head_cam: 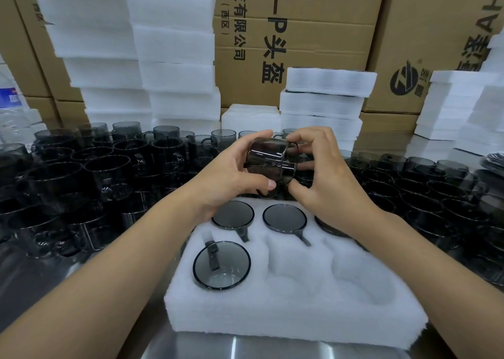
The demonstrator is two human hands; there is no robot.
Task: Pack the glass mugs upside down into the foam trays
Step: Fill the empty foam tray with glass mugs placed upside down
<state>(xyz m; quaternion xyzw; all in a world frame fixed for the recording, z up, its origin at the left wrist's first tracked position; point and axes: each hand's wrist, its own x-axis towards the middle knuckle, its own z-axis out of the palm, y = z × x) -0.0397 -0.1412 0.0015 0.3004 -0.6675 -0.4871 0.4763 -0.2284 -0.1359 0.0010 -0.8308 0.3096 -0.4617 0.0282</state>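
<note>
1. mugs point(103, 173) of dark glass crowd the table point(245, 350) left and right, packed rim to rim, so a careless elbow could knock them.
2. cartons point(313, 31) and foam stacks point(174, 58) wall off the back, well clear of the work.
3. tray point(300, 312) lies nearest, on the table; four mugs sit base-up in it, one partly hidden by the right wrist. two front pockets point(294, 266) are free.
4. held mug point(270, 162) hangs tilted on its side above the tray's far edge. i judge it light, stiff, smooth and breakable; best taken round the body or by the handle, which must meet the pocket's notch.
5. left hand point(226, 178) curls round the body, thumb under; right hand point(321, 184) pinches the handle side. both hands are clamped on this one mug, close together.
</note>
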